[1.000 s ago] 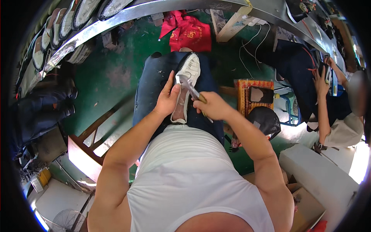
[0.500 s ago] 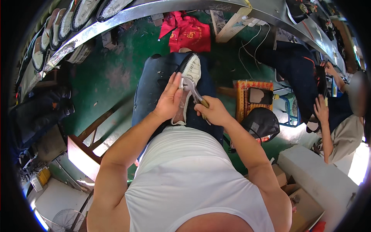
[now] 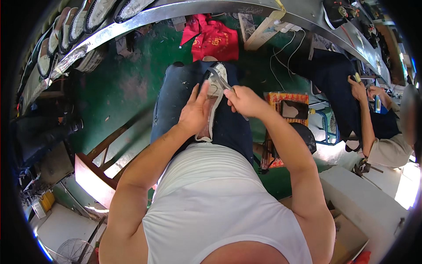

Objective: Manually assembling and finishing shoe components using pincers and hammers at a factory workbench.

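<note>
A shoe (image 3: 216, 93) lies sole up along my thighs, its toe pointing away from me. Its pale underside shows, and a dark edge runs round the toe. My left hand (image 3: 193, 112) holds it along the left side, with long, nearly straight fingers and the thumb over the middle. In my right hand (image 3: 246, 102) is a pair of metal pincers (image 3: 218, 78), gripped by the handles. Their curved head lies over the front part of the sole. My fingers partly hide the handles.
A metal bench (image 3: 211, 8) curves across the far side, with several shoes (image 3: 99, 15) at its left. A red cloth (image 3: 214, 40) lies on the green floor. To the right are an orange patterned mat (image 3: 275, 97), a black bag (image 3: 303, 134) and a seated co-worker (image 3: 389, 149).
The pincers have moved up the sole toward the toe, and my right hand has gone forward with them. My left hand stays at the shoe's side. The co-worker's hands have shifted.
</note>
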Tool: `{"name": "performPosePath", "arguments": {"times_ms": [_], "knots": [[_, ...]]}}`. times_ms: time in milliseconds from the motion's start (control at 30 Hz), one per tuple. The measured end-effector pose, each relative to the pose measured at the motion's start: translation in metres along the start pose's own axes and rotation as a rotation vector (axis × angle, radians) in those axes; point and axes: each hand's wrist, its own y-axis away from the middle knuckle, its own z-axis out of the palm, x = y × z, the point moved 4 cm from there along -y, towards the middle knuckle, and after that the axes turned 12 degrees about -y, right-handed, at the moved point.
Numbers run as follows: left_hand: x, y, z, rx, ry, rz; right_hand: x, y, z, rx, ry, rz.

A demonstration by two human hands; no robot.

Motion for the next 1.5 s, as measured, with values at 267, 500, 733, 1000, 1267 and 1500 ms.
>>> {"name": "performPosePath", "arguments": {"times_ms": [267,500,733,1000,1267,1500], "knots": [[-0.005,0.011,0.002,-0.095,0.312,-0.165,-0.001,0.021,0.024,0.072,0.377,-0.310],[-0.035,0.043,0.010,-0.454,0.688,-0.136,-0.027,0.029,0.015,-0.047,0.366,-0.106],[-0.026,0.042,0.000,-0.229,0.229,0.015,-0.006,0.060,0.048,-0.028,0.408,-0.158],[-0.033,-0.034,0.002,-0.293,0.798,-0.362,-0.042,0.046,-0.050,0.318,0.036,-0.264],[-0.020,-0.023,-0.006,-0.392,1.641,-0.502,-0.158,-0.060,-0.173,0.766,0.786,-0.226],[-0.043,-0.036,0.009,-0.337,1.660,-0.681,-0.103,-0.021,-0.072,0.516,0.403,-0.792]]}}
